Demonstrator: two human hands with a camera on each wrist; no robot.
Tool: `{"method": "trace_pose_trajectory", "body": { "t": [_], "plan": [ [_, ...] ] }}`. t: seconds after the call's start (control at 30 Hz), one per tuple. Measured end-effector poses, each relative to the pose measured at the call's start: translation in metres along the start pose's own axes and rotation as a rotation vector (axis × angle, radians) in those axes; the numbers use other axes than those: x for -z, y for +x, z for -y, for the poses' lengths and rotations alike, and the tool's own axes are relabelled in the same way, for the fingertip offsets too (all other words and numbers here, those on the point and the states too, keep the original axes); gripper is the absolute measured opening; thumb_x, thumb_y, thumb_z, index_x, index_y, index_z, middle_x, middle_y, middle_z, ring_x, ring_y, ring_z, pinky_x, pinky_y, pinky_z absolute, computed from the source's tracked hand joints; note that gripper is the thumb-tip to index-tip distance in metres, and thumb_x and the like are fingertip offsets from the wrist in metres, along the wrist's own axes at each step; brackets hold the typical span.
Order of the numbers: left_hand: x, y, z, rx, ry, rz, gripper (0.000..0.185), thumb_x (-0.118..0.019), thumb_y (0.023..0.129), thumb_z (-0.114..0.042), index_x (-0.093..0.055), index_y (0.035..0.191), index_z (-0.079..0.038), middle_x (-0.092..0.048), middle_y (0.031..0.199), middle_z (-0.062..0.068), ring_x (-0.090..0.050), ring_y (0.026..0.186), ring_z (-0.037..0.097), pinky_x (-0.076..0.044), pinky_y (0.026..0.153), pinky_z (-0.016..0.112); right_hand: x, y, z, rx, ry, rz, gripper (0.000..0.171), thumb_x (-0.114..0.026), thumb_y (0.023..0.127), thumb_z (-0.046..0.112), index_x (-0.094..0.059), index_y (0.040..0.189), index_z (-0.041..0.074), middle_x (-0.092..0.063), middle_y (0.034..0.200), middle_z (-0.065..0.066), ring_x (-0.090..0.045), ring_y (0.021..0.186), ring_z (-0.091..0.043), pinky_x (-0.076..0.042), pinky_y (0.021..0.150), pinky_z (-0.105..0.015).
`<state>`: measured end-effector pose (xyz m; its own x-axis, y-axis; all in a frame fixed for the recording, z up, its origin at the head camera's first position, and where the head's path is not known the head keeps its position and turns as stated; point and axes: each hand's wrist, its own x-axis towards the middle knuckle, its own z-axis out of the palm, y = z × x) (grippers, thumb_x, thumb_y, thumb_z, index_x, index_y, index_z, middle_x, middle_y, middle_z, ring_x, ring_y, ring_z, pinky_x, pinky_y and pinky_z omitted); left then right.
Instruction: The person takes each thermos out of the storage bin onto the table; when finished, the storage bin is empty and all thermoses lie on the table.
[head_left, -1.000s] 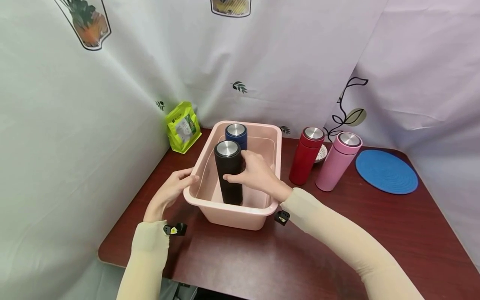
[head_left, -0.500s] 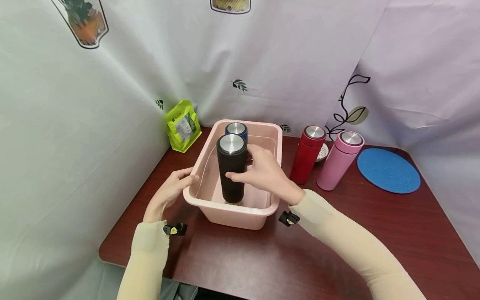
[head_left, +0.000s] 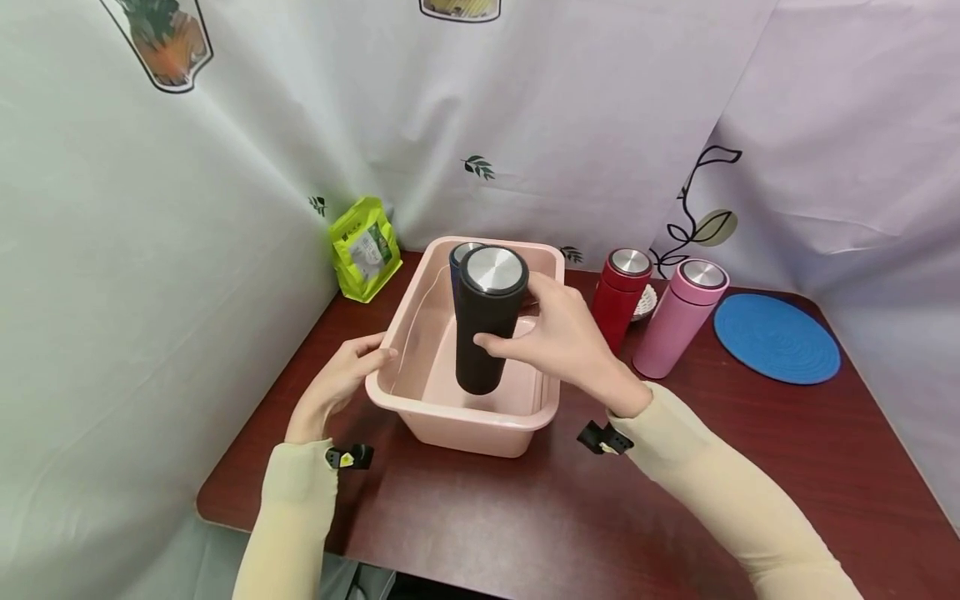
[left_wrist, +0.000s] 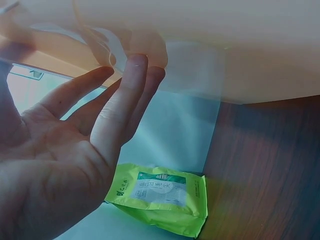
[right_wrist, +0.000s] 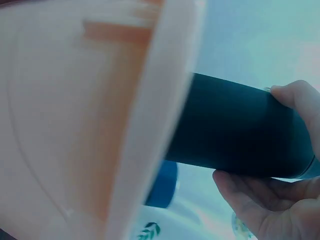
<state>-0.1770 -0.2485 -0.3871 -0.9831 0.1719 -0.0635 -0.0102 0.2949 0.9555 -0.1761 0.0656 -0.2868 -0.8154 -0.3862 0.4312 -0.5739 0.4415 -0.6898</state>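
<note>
My right hand grips a black thermos bottle around its upper body, thumb on the near side. The bottle is upright, its lower end still inside the pink plastic basin. Behind it a blue thermos bottle stands in the basin, mostly hidden. With the thumb inside and the fingers outside, my left hand holds the basin's left rim. In the right wrist view the black bottle rises past the basin rim, held between thumb and fingers.
A red thermos bottle and a pink one stand right of the basin, a small white woven item behind them. Farther right lies a round blue placemat. A green pouch stands at the back left, near the curtain.
My right hand has lifted the black thermos bottle and moved it a little to the right, so it now covers more of the blue one. My left hand stays on the rim.
</note>
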Motion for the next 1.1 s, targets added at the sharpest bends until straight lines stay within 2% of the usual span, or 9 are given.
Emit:
{"method": "trace_pose_trajectory", "body": {
  "t": [0.13, 0.3, 0.47, 0.6, 0.8, 0.9, 1.03, 1.1],
  "plan": [
    [0.001, 0.000, 0.001, 0.005, 0.005, -0.001, 0.056, -0.054, 0.094, -0.018, -0.043, 0.143, 0.007, -0.048, 0.140, 0.030, -0.059, 0.112, 0.028, -0.051, 0.085, 0.026, 0.009, -0.006, 0.002, 0.032, 0.013, -0.051, 0.060, -0.088, 0.069, 0.030, -0.062, 0.122, 0.024, -0.068, 0.107, 0.014, -0.067, 0.089, -0.003, -0.055, 0.080, -0.025],
    [0.002, 0.000, 0.001, 0.013, 0.003, 0.002, 0.056, -0.054, 0.095, -0.018, -0.043, 0.143, 0.007, -0.048, 0.141, 0.029, -0.058, 0.113, 0.029, -0.052, 0.085, 0.027, 0.017, -0.015, 0.005, 0.129, 0.064, -0.132, 0.069, -0.091, 0.065, 0.021, -0.060, 0.126, 0.023, -0.066, 0.109, 0.013, -0.065, 0.095, -0.003, -0.055, 0.081, -0.023],
    [0.002, 0.000, 0.001, 0.009, -0.017, -0.001, 0.056, -0.054, 0.094, -0.017, -0.043, 0.143, 0.007, -0.048, 0.140, 0.030, -0.061, 0.105, 0.017, -0.052, 0.082, 0.023, 0.028, -0.023, 0.011, 0.206, 0.080, -0.204, 0.064, -0.092, 0.063, 0.015, -0.065, 0.120, 0.015, -0.068, 0.108, 0.007, -0.064, 0.089, -0.006, -0.054, 0.074, -0.022],
    [0.000, -0.001, 0.000, -0.003, -0.055, 0.007, 0.056, -0.053, 0.093, -0.015, -0.041, 0.142, 0.010, -0.047, 0.138, 0.034, -0.062, 0.097, 0.009, -0.052, 0.081, 0.022, 0.039, -0.028, 0.014, 0.227, 0.079, -0.252, 0.058, -0.091, 0.063, 0.009, -0.066, 0.115, 0.010, -0.070, 0.106, 0.003, -0.065, 0.091, -0.007, -0.054, 0.077, -0.021],
    [-0.001, -0.001, -0.001, -0.006, -0.081, 0.008, 0.058, -0.053, 0.092, -0.014, -0.040, 0.142, 0.011, -0.046, 0.138, 0.035, -0.062, 0.097, 0.009, -0.052, 0.081, 0.022, 0.056, -0.036, 0.012, 0.183, 0.138, -0.320, 0.060, -0.088, 0.063, -0.001, -0.066, 0.118, 0.008, -0.070, 0.108, -0.002, -0.066, 0.095, -0.012, -0.055, 0.082, -0.022],
    [-0.001, -0.001, -0.001, -0.006, -0.082, 0.007, 0.058, -0.053, 0.092, -0.015, -0.040, 0.143, 0.011, -0.046, 0.138, 0.035, -0.062, 0.097, 0.009, -0.052, 0.081, 0.022, 0.064, -0.041, 0.009, 0.129, 0.100, -0.355, 0.059, -0.088, 0.064, 0.000, -0.066, 0.119, 0.009, -0.070, 0.105, 0.001, -0.067, 0.086, -0.010, -0.055, 0.068, -0.019],
    [-0.001, -0.002, -0.002, -0.002, -0.078, 0.001, 0.058, -0.053, 0.092, -0.015, -0.040, 0.143, 0.010, -0.046, 0.138, 0.035, -0.062, 0.096, 0.007, -0.052, 0.081, 0.022, 0.073, -0.047, 0.003, 0.080, 0.023, -0.400, 0.057, -0.089, 0.065, 0.004, -0.067, 0.117, 0.011, -0.069, 0.098, 0.009, -0.062, 0.071, -0.008, -0.046, 0.050, -0.018],
    [-0.001, -0.002, -0.002, -0.002, -0.079, 0.000, 0.058, -0.053, 0.092, -0.015, -0.040, 0.143, 0.011, -0.046, 0.138, 0.035, -0.062, 0.096, 0.005, -0.052, 0.081, 0.021, 0.076, -0.050, 0.000, 0.077, 0.012, -0.418, 0.057, -0.088, 0.065, 0.002, -0.067, 0.117, 0.010, -0.069, 0.098, 0.010, -0.058, 0.065, -0.008, -0.043, 0.048, -0.018]
  ]
}}
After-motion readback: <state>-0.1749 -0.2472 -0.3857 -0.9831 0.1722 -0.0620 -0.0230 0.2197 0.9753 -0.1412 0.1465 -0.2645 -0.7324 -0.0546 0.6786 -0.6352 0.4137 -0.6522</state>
